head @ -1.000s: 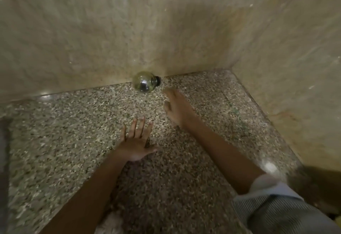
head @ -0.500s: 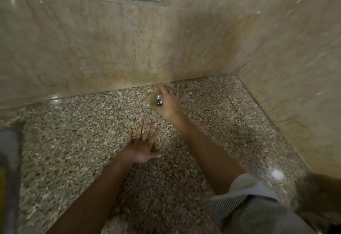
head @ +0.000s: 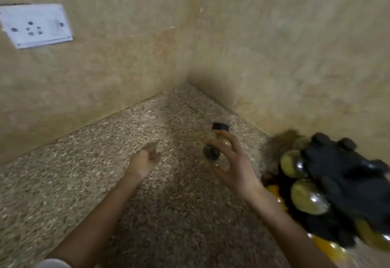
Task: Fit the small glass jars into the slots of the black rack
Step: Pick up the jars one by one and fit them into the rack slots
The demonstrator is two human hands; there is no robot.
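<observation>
My right hand (head: pixel 234 163) holds a small clear glass jar (head: pixel 215 150) with a black lid above the speckled counter, fingers curled round its body. The lid points up and away from me. My left hand (head: pixel 145 160) hovers just left of it, fingers loosely curled and holding nothing. At the right edge stands the black rack (head: pixel 341 174), blurred, with several round glass jars (head: pixel 307 197) fitted in its slots.
The speckled granite counter (head: pixel 105 183) runs into a corner of beige tiled walls (head: pixel 274 46). A white socket plate (head: pixel 35 26) is on the left wall. Yellow-orange jars (head: pixel 329 248) sit low beside the rack.
My right hand picked the jar up from the base of the wall and carried it right. The view swung right, bringing the rack into sight. My left hand lifted off the counter.
</observation>
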